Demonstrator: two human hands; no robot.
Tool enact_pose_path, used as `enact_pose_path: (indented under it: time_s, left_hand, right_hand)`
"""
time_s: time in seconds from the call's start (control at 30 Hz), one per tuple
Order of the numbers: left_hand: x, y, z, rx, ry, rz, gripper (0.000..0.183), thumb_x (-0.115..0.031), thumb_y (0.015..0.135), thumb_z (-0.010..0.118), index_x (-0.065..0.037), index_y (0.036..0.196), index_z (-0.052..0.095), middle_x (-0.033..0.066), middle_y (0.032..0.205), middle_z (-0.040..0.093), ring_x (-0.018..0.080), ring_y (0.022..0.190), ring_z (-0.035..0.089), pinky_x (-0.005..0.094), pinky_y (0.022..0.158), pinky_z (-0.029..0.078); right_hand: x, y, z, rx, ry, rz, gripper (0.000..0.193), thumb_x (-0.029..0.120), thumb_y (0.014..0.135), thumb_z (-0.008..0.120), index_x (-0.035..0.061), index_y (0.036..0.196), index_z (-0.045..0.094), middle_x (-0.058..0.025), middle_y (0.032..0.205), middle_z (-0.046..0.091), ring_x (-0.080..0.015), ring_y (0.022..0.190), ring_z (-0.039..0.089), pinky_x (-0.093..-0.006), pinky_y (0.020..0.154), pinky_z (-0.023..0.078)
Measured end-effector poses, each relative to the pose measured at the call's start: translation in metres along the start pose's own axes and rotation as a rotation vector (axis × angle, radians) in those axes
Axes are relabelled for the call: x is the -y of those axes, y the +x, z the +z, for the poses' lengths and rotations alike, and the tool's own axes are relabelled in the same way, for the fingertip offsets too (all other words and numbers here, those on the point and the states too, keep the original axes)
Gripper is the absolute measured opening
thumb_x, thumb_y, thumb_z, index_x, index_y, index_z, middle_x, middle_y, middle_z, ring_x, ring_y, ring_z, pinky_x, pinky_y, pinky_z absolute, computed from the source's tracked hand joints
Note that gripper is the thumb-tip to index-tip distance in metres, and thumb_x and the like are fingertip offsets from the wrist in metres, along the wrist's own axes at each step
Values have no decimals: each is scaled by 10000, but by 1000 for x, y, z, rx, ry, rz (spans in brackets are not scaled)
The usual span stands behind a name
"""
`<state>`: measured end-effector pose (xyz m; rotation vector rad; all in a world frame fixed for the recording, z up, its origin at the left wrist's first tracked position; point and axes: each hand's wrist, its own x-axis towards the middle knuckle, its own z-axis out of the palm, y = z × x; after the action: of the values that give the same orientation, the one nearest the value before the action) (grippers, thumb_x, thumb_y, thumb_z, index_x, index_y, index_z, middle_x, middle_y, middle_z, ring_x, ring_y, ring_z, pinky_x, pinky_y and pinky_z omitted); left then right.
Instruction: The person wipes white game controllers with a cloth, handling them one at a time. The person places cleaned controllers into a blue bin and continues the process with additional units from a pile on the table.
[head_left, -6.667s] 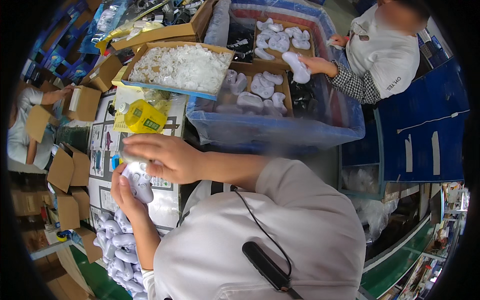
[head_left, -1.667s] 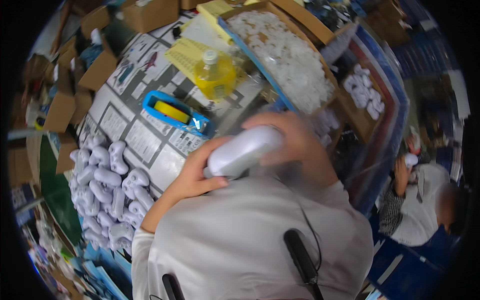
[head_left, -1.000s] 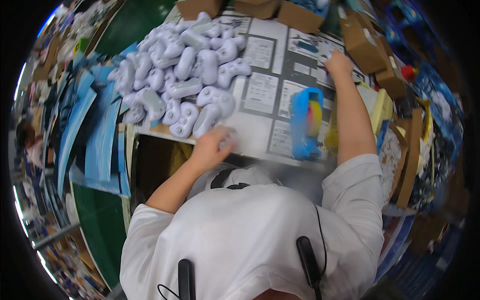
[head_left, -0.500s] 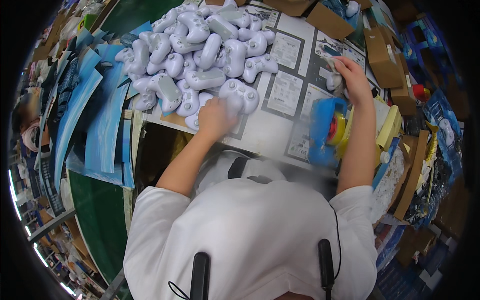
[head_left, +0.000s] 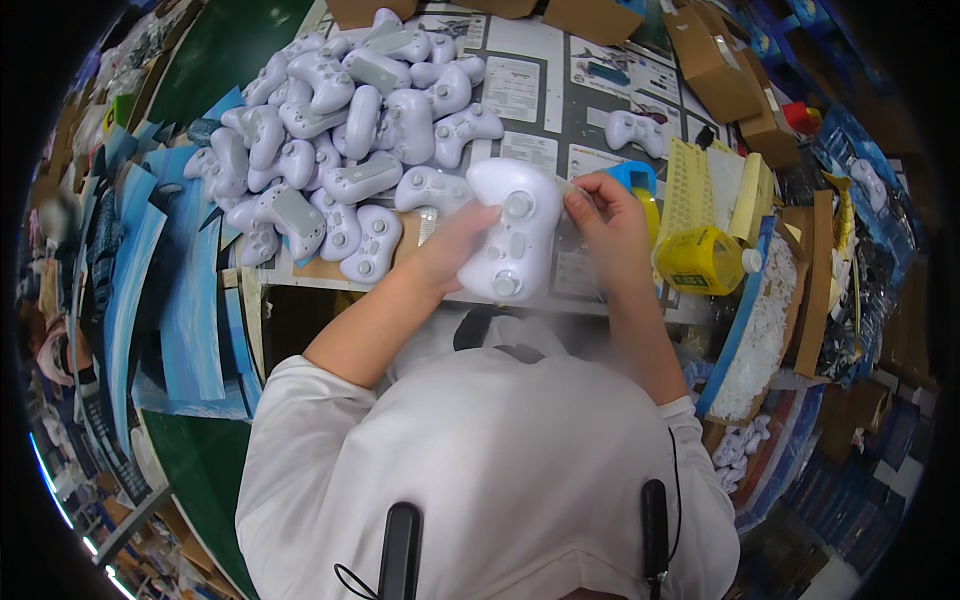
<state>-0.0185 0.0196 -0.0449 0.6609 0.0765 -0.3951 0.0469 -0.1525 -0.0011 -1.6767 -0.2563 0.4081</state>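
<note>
A white game controller (head_left: 517, 238) is held up over the near edge of the table, with its two thumbsticks facing up. My left hand (head_left: 457, 243) is closed around its left side, thumb on top. At the controller's right side is my right hand (head_left: 608, 222), fingers curled and pinched on a pale cloth (head_left: 564, 186), of which only a small edge shows. The rest of the cloth is hidden by the fingers. A large heap of similar white controllers (head_left: 362, 122) lies to the left, and a single white controller (head_left: 636, 131) lies apart at the far right.
Printed sheets (head_left: 513, 88) cover the table top. To the right are a blue tape dispenser (head_left: 630, 176), a yellow bottle (head_left: 703, 261) lying on its side and yellow card strips (head_left: 690, 185). Cardboard boxes (head_left: 705, 60) line the back right; blue printed panels (head_left: 190, 270) stand at left.
My left hand has lifted a controller from the near edge of the heap and brought it rightward. My right hand has come nearer and leftward from the far right with the cloth.
</note>
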Motion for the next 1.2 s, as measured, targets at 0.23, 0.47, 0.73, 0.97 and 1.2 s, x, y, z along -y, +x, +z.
enact_pose_path:
  time_s: [0.23, 0.47, 0.73, 0.97, 1.2]
  left_hand:
    - [2, 8, 24, 72, -16, 12, 445, -224, 798, 556, -14, 1175, 447, 102, 1076, 560, 196, 977, 556, 335, 823, 463]
    - [-8, 0, 35, 137, 811, 142, 516, -225, 796, 583, 1, 1218, 391, 121, 1113, 526, 211, 1013, 520, 341, 848, 432]
    - [-1, 2, 37, -2, 1065, 345, 455, -177, 749, 606, -70, 1161, 448, 149, 1044, 570, 327, 957, 551, 353, 809, 434]
    - [-2, 7, 33, -55, 917, 209, 432, -239, 761, 590, -51, 1131, 470, 175, 985, 590, 316, 931, 572, 345, 780, 444]
    - [-14, 9, 47, 3, 998, 208, 428, -257, 760, 587, -39, 1112, 475, 194, 958, 598, 345, 891, 579, 360, 766, 450]
  right_hand:
    - [8, -10, -21, -441, 666, -218, 147, 83, 879, 506, 20, 1011, 512, -77, 922, 576, -118, 825, 553, -253, 743, 470]
    - [34, -41, -14, -38, -131, -455, 237, 60, 803, 570, 49, 1039, 586, -106, 994, 599, -215, 883, 589, -288, 778, 474]
    - [34, -35, 4, 95, -758, -931, 301, 52, 697, 581, 33, 996, 606, -145, 1001, 597, -336, 905, 568, -356, 795, 458]
    - [18, -37, -20, 67, -549, -622, 301, 1, 677, 556, 49, 965, 630, -118, 916, 618, -304, 835, 587, -345, 744, 472]
    - [35, -34, -20, 150, -570, -819, 306, 12, 728, 547, 37, 1027, 613, -140, 903, 611, -298, 790, 592, -334, 740, 471]
